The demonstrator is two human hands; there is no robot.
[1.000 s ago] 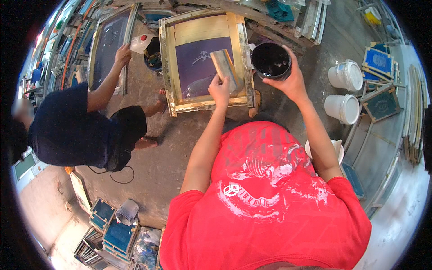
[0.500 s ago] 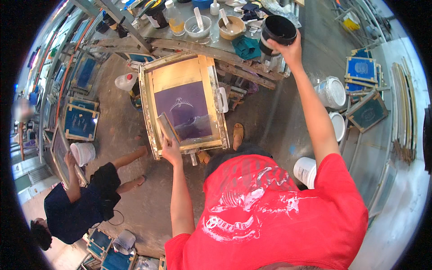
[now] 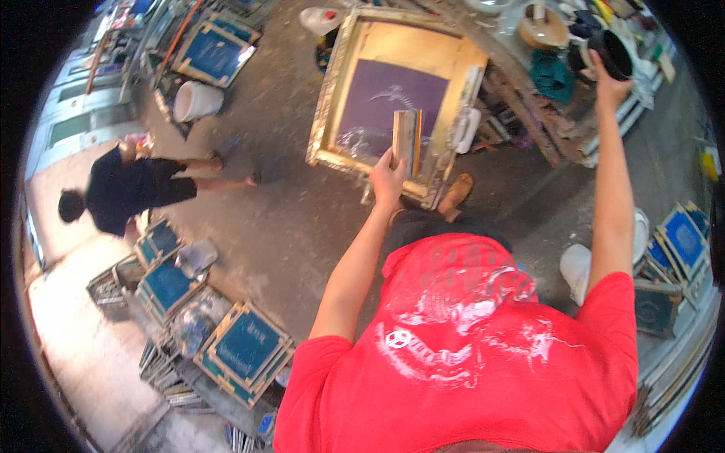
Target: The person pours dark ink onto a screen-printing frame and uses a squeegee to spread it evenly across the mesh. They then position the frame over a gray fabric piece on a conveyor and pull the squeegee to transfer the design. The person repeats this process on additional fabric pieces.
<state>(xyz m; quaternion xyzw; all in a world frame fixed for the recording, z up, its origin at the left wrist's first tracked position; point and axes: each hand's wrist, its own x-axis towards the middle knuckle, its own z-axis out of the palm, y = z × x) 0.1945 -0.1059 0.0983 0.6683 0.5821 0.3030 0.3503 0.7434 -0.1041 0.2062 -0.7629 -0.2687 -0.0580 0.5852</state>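
Observation:
My left hand point(image 3: 389, 180) is closed round the lower end of a wooden squeegee point(image 3: 405, 136), held over the near part of a screen-printing frame point(image 3: 325, 124). Within the frame's yellowish border is a purple panel point(image 3: 389, 106) bearing a pale curved design, with wet-looking smears near its lower left. Out to the far right, my right hand point(image 3: 609, 89) grips the side of a round black tub point(image 3: 613, 54) at the workbench edge. Beside that tub lie a dark green cloth point(image 3: 551, 75) and a tan bowl point(image 3: 545, 32) with a pale-handled tool in it.
A person in dark clothes point(image 3: 124, 189) stands at the left. Blue screens point(image 3: 245, 343) are stacked at the lower left, with others point(image 3: 686, 234) at the right. A white bucket point(image 3: 198, 100) is at the upper left; another point(image 3: 575, 270) stands by my right arm.
My view has swung left, so the bench and frame appear farther right. My hands still hold the squeegee and the tub; the squeegee is more upright. The other person no longer visibly holds a frame.

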